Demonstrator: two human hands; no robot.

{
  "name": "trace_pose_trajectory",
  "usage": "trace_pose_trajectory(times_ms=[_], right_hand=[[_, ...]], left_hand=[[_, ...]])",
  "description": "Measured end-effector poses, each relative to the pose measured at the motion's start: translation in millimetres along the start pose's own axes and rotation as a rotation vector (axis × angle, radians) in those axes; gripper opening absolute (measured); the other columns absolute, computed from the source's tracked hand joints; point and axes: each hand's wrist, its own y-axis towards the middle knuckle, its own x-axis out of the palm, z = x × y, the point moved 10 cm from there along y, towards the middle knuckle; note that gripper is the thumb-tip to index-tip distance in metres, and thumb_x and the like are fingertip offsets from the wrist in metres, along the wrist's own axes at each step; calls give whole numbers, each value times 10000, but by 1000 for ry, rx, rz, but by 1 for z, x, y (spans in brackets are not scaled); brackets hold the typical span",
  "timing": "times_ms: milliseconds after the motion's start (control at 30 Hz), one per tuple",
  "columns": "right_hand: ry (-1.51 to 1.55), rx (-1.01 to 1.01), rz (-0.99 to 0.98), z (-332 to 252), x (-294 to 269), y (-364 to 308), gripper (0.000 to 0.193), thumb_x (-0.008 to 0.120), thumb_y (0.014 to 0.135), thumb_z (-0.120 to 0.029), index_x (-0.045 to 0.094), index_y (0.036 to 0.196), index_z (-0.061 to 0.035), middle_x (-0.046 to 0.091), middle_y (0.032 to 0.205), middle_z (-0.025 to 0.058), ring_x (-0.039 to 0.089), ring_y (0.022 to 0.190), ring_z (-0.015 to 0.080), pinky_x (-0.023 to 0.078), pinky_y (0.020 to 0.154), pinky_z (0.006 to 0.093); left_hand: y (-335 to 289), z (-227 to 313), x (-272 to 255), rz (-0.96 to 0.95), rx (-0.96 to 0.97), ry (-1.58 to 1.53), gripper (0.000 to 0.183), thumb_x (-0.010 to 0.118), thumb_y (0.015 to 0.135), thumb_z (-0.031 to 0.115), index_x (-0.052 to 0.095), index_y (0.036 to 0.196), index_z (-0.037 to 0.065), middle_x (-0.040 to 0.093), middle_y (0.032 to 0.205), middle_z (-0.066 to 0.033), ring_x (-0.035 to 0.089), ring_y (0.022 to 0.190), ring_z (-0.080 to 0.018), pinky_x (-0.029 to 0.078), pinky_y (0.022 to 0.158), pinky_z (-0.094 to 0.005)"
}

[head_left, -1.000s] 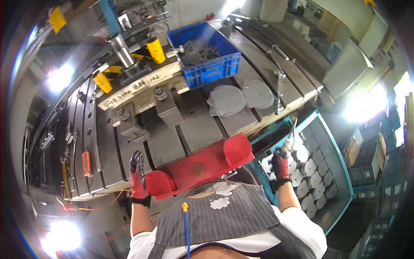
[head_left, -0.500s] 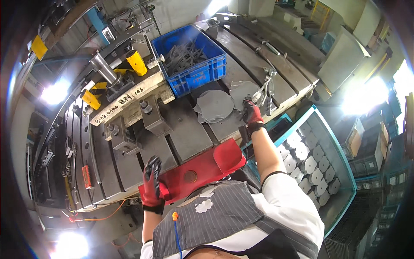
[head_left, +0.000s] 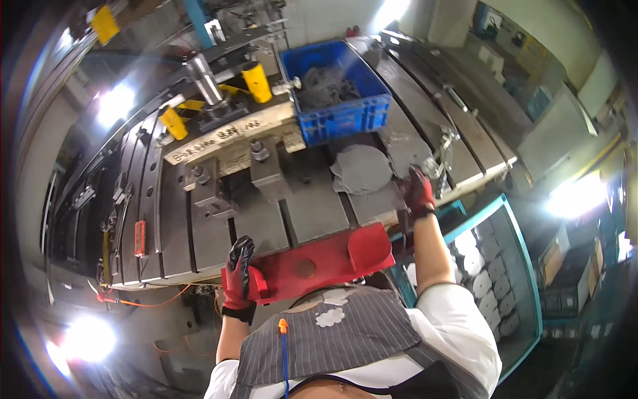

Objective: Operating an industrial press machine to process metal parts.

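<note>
My left hand (head_left: 239,274), in a red and black glove, is beside the left end of a red metal control panel (head_left: 319,263). Its fingers point up and lie close together, with nothing seen in them. Farther right, my right hand (head_left: 417,191), gloved alike, reaches over the edge of the press table. It is nearest to thin grey sheet-metal discs (head_left: 363,170) and a second flat grey piece (head_left: 407,151). Motion blurs its fingers, so any grip is unclear. A shiny metal clamp-like tool (head_left: 446,151) lies just beyond it.
A blue crate (head_left: 345,123) of metal scrap stands at the back. Left of it are bolted steel blocks (head_left: 267,174) and a die with yellow posts (head_left: 256,82). A teal-framed bin (head_left: 525,246) of round metal parts stands at right. The slotted table (head_left: 312,216) spans the middle.
The view has shifted, so the table sits farther right in the picture. My right hand stays by the grey discs, now blurred. My left hand remains beside the red panel.
</note>
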Motion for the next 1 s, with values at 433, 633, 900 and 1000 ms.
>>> trace_pose_trajectory(times_ms=[433,633,900,1000], right_hand=[[807,264,-337,-203,1,82,316,594,784,-89,516,1090,-82,563,847,-19,518,691,67,423,567,215],[747,-171,-286,-324,68,234,319,637,763,-130,544,1040,-2,607,928,60,537,817,136,419,780,295],[245,-257,-258,-419,154,344,295,619,731,-227,600,911,6,627,841,115,563,748,203,429,715,334],[15,-322,-254,-417,191,376,372,618,716,-309,615,915,5,634,859,177,606,792,270,440,742,353]], left_hand=[[-69,11,-104,474,243,1161,276,559,814,179,544,1028,6,546,1060,-156,496,1010,-280,373,892,-355],[-68,5,-118,595,251,836,278,596,730,66,552,1003,39,521,1047,-126,485,1007,-269,384,886,-347],[-78,-8,-137,707,297,825,304,603,674,41,578,975,82,532,1004,-118,516,952,-284,419,844,-347],[-77,6,-130,711,325,822,289,601,674,39,589,959,91,546,983,-113,525,934,-286,430,824,-346]])
